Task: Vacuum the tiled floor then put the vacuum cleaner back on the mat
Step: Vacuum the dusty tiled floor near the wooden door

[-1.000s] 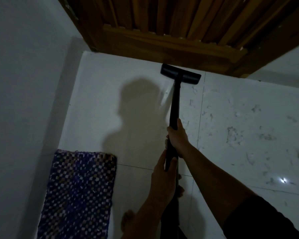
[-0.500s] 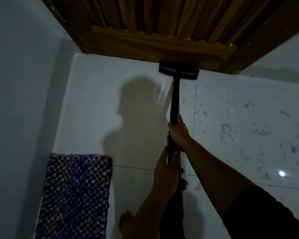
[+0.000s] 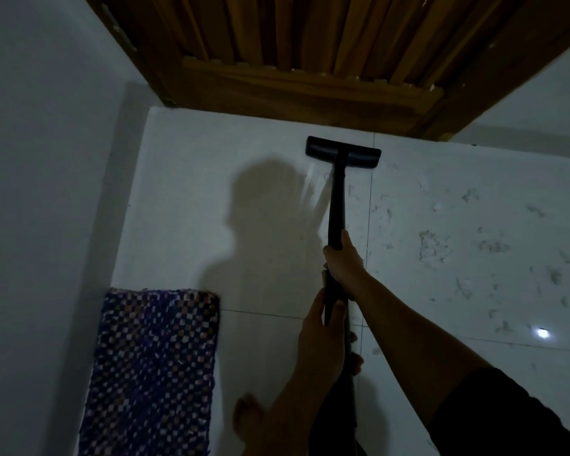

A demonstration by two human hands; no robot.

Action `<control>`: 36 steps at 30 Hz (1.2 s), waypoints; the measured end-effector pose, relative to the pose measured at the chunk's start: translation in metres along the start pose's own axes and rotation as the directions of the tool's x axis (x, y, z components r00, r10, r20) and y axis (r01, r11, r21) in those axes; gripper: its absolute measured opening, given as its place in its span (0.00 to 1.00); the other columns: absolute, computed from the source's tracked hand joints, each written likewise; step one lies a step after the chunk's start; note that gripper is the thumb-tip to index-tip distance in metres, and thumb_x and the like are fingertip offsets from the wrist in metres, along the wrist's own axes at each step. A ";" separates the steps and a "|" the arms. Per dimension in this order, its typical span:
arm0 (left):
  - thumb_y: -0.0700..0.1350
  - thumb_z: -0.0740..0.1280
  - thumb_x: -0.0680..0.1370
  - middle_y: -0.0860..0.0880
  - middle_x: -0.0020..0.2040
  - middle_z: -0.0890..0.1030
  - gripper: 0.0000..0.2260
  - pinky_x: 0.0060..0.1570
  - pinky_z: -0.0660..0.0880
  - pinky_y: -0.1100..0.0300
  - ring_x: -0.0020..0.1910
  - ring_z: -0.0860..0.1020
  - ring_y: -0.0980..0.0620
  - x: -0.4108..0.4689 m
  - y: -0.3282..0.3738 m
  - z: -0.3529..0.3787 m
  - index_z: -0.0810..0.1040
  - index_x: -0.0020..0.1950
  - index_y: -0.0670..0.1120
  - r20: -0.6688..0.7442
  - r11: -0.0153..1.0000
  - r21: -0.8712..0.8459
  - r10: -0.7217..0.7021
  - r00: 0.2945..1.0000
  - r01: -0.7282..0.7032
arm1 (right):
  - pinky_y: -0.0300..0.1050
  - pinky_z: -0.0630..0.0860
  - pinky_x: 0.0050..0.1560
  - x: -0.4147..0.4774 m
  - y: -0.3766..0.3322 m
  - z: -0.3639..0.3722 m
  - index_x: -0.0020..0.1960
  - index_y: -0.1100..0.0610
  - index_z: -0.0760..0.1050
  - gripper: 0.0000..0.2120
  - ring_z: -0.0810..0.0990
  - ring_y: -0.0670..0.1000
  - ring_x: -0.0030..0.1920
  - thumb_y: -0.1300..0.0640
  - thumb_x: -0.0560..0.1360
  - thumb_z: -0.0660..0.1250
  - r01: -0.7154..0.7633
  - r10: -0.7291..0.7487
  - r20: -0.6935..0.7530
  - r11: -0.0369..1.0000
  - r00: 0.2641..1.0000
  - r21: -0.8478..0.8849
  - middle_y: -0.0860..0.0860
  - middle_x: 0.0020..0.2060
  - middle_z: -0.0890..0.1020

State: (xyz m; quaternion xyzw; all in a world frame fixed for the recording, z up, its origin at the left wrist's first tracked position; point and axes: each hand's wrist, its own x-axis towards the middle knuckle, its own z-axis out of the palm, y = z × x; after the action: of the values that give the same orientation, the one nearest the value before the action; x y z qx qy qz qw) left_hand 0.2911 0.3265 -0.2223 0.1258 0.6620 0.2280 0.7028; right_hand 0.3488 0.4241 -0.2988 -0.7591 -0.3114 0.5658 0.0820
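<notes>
A black vacuum cleaner wand (image 3: 338,205) runs away from me down to its flat black floor head (image 3: 343,152), which lies on the white tiled floor (image 3: 211,192) a short way in front of a wooden door. My right hand (image 3: 344,258) grips the wand higher along the tube. My left hand (image 3: 323,330) holds it just below, nearer my body. The checked purple and white mat (image 3: 152,370) lies on the floor at the lower left, against the wall.
Dust and scraps (image 3: 431,245) are scattered over the tiles to the right of the wand. The wooden door (image 3: 310,60) closes off the far side. A pale wall (image 3: 46,159) bounds the left. My bare foot (image 3: 250,419) stands beside the mat.
The floor head went forward up to the door's foot, then came back toward me; it now sits a little short of the door. Both hands kept their grip.
</notes>
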 end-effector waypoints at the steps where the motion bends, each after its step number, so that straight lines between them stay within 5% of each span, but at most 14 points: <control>1: 0.47 0.57 0.82 0.45 0.33 0.76 0.20 0.19 0.71 0.65 0.19 0.73 0.56 -0.004 -0.002 -0.001 0.63 0.74 0.54 0.002 1.000 0.000 -0.001 1.000 0.001 | 0.38 0.67 0.26 -0.003 0.004 0.001 0.79 0.48 0.48 0.30 0.73 0.47 0.31 0.58 0.80 0.56 -0.004 0.004 0.000 1.000 1.000 0.008 0.58 0.48 0.78; 10: 0.45 0.56 0.83 0.47 0.34 0.76 0.19 0.19 0.69 0.71 0.17 0.73 0.61 -0.029 -0.020 -0.013 0.64 0.75 0.50 -0.001 0.997 0.076 0.031 1.000 -0.031 | 0.40 0.71 0.29 -0.028 0.025 0.015 0.78 0.46 0.48 0.30 0.74 0.48 0.32 0.57 0.80 0.57 -0.056 0.056 0.002 0.998 0.998 0.037 0.57 0.46 0.76; 18: 0.47 0.56 0.83 0.45 0.37 0.76 0.16 0.19 0.70 0.65 0.23 0.73 0.55 -0.051 -0.037 -0.021 0.67 0.71 0.56 -0.010 1.000 0.009 -0.012 1.000 0.012 | 0.40 0.71 0.28 -0.053 0.038 0.026 0.78 0.46 0.48 0.30 0.73 0.49 0.30 0.58 0.81 0.56 -0.076 0.074 0.025 0.994 0.997 0.083 0.53 0.36 0.74; 23: 0.47 0.56 0.83 0.45 0.37 0.76 0.17 0.19 0.70 0.66 0.20 0.72 0.57 -0.059 -0.044 -0.027 0.65 0.71 0.58 -0.034 1.000 0.030 0.011 0.999 -0.010 | 0.40 0.71 0.29 -0.060 0.042 0.034 0.78 0.46 0.48 0.30 0.73 0.48 0.31 0.57 0.81 0.56 -0.071 0.068 0.033 0.995 0.997 0.075 0.57 0.45 0.75; 36: 0.48 0.56 0.82 0.44 0.37 0.76 0.17 0.19 0.70 0.65 0.19 0.72 0.56 -0.063 -0.053 -0.025 0.65 0.72 0.57 -0.039 0.999 -0.024 -0.031 0.999 0.030 | 0.38 0.68 0.27 -0.069 0.047 0.032 0.79 0.47 0.47 0.30 0.73 0.47 0.31 0.57 0.81 0.56 -0.062 0.062 0.049 0.998 0.997 -0.003 0.57 0.49 0.76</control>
State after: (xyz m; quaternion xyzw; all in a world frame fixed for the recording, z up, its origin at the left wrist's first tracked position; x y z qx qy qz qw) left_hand 0.2734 0.2465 -0.1947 0.1030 0.6747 0.2274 0.6946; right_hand 0.3259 0.3411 -0.2766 -0.7542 -0.2903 0.5863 0.0561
